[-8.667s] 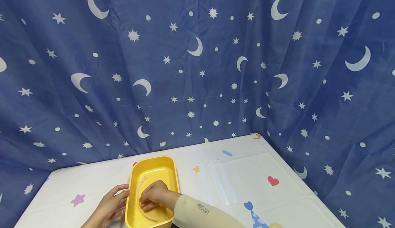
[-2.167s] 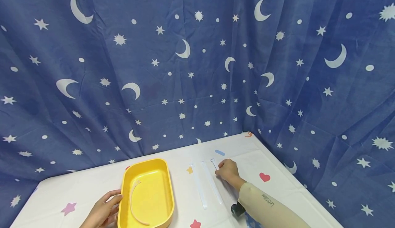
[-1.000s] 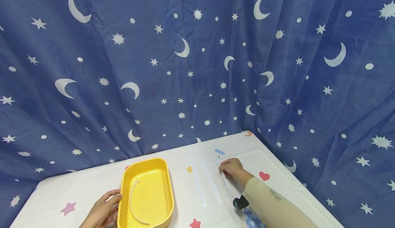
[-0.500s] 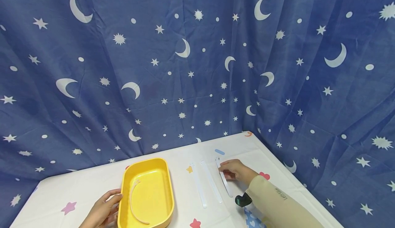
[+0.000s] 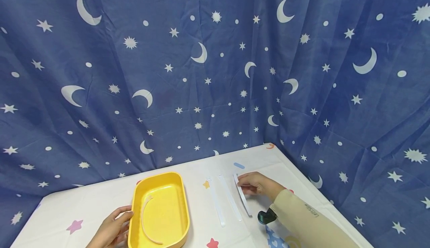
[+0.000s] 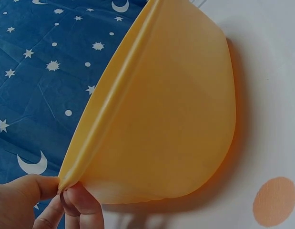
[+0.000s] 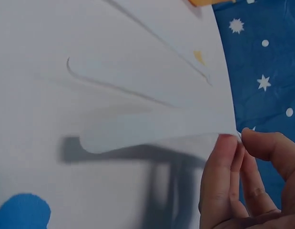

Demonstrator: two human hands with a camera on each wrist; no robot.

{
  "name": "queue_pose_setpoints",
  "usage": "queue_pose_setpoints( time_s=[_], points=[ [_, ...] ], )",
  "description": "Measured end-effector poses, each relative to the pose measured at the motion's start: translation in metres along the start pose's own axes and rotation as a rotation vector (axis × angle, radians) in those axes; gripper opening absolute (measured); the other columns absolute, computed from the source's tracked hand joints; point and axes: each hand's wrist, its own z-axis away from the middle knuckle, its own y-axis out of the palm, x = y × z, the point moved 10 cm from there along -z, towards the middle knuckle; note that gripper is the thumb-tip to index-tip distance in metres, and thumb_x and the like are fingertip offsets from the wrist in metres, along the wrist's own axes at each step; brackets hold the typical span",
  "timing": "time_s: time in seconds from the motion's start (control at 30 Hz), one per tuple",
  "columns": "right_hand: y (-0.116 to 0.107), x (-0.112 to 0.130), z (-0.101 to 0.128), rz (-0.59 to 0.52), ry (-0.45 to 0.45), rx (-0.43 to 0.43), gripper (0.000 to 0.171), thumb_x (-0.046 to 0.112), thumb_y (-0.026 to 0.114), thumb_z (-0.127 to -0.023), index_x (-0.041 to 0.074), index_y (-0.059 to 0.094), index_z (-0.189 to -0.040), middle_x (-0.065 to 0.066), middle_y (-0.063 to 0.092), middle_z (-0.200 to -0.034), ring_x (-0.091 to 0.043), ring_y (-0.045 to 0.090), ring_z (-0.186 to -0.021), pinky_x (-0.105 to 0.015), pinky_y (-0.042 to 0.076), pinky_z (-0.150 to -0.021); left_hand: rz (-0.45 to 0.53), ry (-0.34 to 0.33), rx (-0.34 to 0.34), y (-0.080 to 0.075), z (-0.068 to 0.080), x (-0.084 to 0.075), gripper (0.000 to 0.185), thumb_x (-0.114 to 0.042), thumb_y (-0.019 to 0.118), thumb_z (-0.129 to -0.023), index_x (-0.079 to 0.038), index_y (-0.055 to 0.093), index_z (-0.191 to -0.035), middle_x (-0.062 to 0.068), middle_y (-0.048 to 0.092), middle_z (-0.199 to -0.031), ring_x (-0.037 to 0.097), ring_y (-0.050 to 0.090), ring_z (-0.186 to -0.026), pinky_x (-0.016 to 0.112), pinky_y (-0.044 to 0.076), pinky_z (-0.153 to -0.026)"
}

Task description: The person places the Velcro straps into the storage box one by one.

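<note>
Open tablecloth (image 5: 94, 203) beside yellow tray (image 5: 183, 188)

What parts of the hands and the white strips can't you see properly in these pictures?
- Left hand: head view, its wrist is cut off by the bottom edge; the yellow tray rim covers the fingertips.
- Right hand: right wrist view, the lower edge cuts off the palm.
- Lifted white strip: head view, the grip point hides behind the fingers.
- Two flat white strips: too pale against the tablecloth to show material.
- Curved strip in the tray: missing from the left wrist view.
</note>
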Motion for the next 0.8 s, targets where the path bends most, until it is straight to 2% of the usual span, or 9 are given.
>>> queue_pose_setpoints(
  time_s=[0.2,0.43,0.8],
  points=[
    [0.010,0.005,0.006,0.009,0.009,0.038,0.037,-0.006,0.072,-0.078,-0.001,0.067,-0.113,-0.007,0.069,-0.084,-0.015,0.067,-0.066,-0.027,0.059,-0.062,0.004,0.007,0.002,0.000,0.001,0.000,0.048,-0.023,0.058,-0.098,0.003,0.044,-0.135,-0.001,0.067,-0.090,0.012,0.065,-0.077,0.026,0.057,-0.064],
    [0.014,0.006,0.011,0.029,0.015,0.046,0.038,-0.006,0.072,-0.078,0.000,0.067,-0.115,-0.006,0.066,-0.080,-0.014,0.064,-0.064,-0.024,0.058,-0.057,0.013,0.002,0.006,0.000,0.001,0.001,0.047,-0.023,0.058,-0.099,0.002,0.044,-0.135,-0.001,0.067,-0.089,0.012,0.065,-0.078,0.026,0.056,-0.063],
    [0.022,0.015,0.020,-0.018,0.021,0.117,0.042,-0.008,0.070,-0.080,0.000,0.063,-0.120,-0.009,0.064,-0.088,-0.017,0.065,-0.071,-0.027,0.060,-0.063,-0.004,-0.007,0.006,0.000,0.000,0.001,0.048,-0.024,0.056,-0.100,0.003,0.042,-0.137,0.001,0.066,-0.092,0.010,0.064,-0.075,0.024,0.054,-0.060]
  ],
)
